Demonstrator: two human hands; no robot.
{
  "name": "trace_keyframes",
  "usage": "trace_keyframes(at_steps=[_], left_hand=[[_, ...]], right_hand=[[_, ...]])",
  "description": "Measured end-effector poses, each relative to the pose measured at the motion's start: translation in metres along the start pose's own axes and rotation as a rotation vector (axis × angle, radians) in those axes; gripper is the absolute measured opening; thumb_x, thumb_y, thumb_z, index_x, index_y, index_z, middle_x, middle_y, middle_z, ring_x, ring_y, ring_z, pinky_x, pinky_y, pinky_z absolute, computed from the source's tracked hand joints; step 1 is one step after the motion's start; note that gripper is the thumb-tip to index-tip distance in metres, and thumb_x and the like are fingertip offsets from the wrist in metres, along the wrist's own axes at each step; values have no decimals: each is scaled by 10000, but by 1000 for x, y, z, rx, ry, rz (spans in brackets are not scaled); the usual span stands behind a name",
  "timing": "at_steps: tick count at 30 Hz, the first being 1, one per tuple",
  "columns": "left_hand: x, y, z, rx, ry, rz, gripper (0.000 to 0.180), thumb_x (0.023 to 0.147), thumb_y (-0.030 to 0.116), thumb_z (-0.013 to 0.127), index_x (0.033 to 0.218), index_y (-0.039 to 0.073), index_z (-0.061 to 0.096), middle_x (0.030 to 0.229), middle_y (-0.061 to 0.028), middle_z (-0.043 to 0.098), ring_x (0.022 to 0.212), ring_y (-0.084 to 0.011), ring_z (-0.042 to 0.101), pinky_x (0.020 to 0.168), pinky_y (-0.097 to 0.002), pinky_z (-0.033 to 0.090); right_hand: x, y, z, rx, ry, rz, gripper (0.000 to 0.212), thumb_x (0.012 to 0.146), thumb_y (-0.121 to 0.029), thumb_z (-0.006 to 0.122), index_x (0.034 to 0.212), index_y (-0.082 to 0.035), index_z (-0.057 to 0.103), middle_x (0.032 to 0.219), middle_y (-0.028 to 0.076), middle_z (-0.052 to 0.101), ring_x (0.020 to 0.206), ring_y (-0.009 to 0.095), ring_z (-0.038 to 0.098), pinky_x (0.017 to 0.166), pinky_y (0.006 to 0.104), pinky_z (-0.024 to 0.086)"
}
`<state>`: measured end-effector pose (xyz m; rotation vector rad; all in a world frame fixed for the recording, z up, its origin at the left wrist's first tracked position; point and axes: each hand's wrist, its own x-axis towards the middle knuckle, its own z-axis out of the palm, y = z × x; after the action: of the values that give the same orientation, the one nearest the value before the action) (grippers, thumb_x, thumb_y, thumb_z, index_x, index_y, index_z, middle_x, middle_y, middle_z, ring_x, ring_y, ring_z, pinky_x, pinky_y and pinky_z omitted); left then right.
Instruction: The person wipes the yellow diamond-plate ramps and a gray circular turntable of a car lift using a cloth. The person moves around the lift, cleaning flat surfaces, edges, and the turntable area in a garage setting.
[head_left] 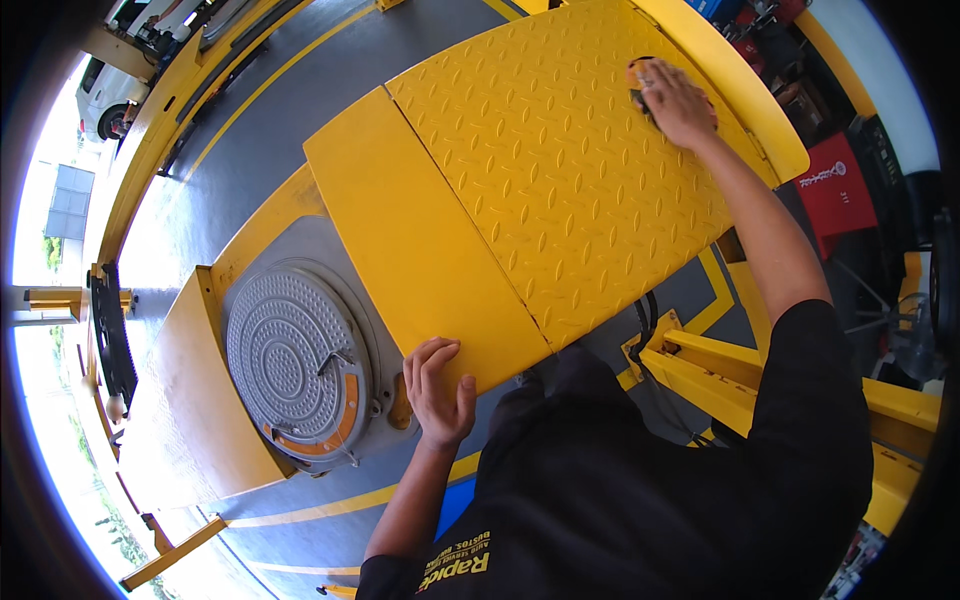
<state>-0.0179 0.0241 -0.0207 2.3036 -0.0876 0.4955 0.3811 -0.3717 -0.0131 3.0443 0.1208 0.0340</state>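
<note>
A yellow platform reaches across the view, with a raised diamond-tread plate (570,170) beside a smooth yellow panel (420,240). At the plate's far right corner, my right hand (678,103) is closed over an orange-and-dark pad (637,76) pressed to the surface. Most of the pad is under my palm, so its exact kind is unclear. My left hand (438,393) rests at the near edge of the smooth panel, fingers loosely bent and thumb apart, holding nothing. Left of it sits a round grey ribbed turntable (295,360) with an orange arc scale.
A raised yellow flap (740,90) borders the plate on the far right. Yellow lift beams (720,375) run beside me on the right, with a dark cable nearby. A sloped yellow panel (195,400) stands beyond the turntable. A red box (838,190) is at the right.
</note>
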Motion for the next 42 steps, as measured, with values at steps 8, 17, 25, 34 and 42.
trace_keyframes(at_steps=[8, 17, 25, 34, 42], left_hand=[[-4, -4, 9, 3, 117, 71, 417, 990, 348, 643, 1251, 25, 613, 1244, -199, 671, 1206, -424, 595, 1069, -521, 450], [-11, 14, 1, -158, 327, 117, 545, 1075, 450, 513, 1381, 1, 466, 1400, -293, 507, 1317, -396, 524, 1147, -536, 400], [-43, 42, -11, -148, 268, -50, 556, 1110, 454, 447, 1420, -9, 445, 1420, -251, 518, 1298, -322, 547, 1082, -460, 435], [-43, 61, -9, -172, 177, -126, 535, 1116, 469, 448, 1381, 5, 491, 1382, -214, 569, 1273, -290, 572, 1053, -427, 446], [-71, 46, -52, -83, 270, -250, 482, 1132, 437, 446, 1309, -3, 533, 1287, -194, 612, 1147, -272, 616, 985, -399, 478]], right_hand=[[-11, -34, 23, -17, 66, -6, 706, 1130, -482, 204, 1686, -52, 272, 1762, 156, 251, 1638, 332, 203, 1330, 485, 187], [-264, -351, -13, 587, 124, -901, 678, 1058, -434, 477, 1619, -54, 442, 1731, 153, 331, 1630, 362, 220, 1324, 570, 84], [-230, -146, -9, 478, 299, -596, 555, 1016, -331, 504, 1506, -82, 578, 1603, 142, 511, 1562, 324, 366, 1306, 518, 216], [-99, 172, 60, -77, 305, 19, 644, 1093, -415, 302, 1655, -110, 375, 1722, 113, 363, 1560, 333, 380, 1301, 493, 281], [-250, -92, 8, 375, 480, -131, 515, 1020, -313, 600, 1470, -62, 616, 1550, 115, 585, 1499, 335, 466, 1261, 509, 279]])
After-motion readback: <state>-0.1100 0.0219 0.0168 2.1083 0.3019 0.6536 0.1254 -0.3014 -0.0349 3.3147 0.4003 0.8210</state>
